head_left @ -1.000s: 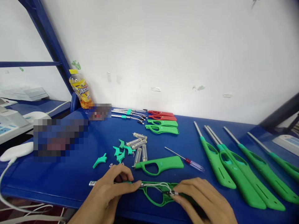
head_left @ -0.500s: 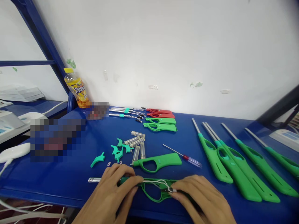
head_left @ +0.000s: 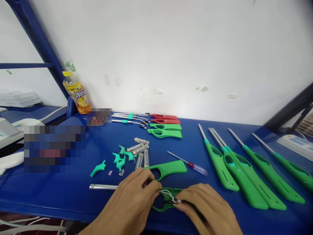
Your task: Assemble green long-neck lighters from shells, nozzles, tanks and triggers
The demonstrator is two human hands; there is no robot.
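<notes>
Near the front of the table lies an open green lighter handle half [head_left: 160, 208], with a metal tube [head_left: 102, 187] sticking out to its left. My left hand [head_left: 134, 200] is closed over the tube end of this half, its thumb and fingertips by the white wires [head_left: 167, 191]. My right hand [head_left: 205, 202] pinches a small black igniter [head_left: 173, 201] at the wires' end, over the handle; its palm covers the handle's right part. Just behind lies another green handle half [head_left: 173, 167], partly hidden by my left fingers.
Behind my hands are teal triggers [head_left: 119, 161], clear fuel tanks [head_left: 146, 158] and a screwdriver [head_left: 195, 167]. Assembled green lighters [head_left: 244, 176] lie at right. Farther back are red handle halves [head_left: 166, 121], wired metal tubes [head_left: 124, 121] and a drink bottle [head_left: 79, 94].
My left hand has slid right along the handle toward the wires, uncovering more of the metal tube. My right hand keeps its pinch on the igniter. The view has shifted slightly.
</notes>
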